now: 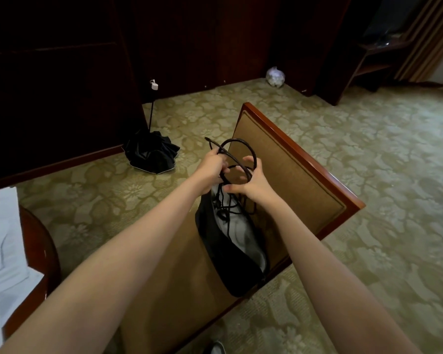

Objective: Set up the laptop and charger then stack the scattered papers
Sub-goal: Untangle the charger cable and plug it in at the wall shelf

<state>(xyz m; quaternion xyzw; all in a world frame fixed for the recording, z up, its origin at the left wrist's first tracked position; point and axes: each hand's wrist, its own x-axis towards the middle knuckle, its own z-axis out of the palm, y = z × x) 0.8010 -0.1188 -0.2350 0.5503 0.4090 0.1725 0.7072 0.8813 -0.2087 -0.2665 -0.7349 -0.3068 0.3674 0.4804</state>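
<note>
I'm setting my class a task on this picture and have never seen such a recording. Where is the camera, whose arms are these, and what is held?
The camera sits on a person's head, looking forward and down, so the two bare arms are the wearer's own. The left hand and right hand both grip a black cable whose strands trail into an open black bag on a wooden chair. White papers lie on a table at the left.
</note>
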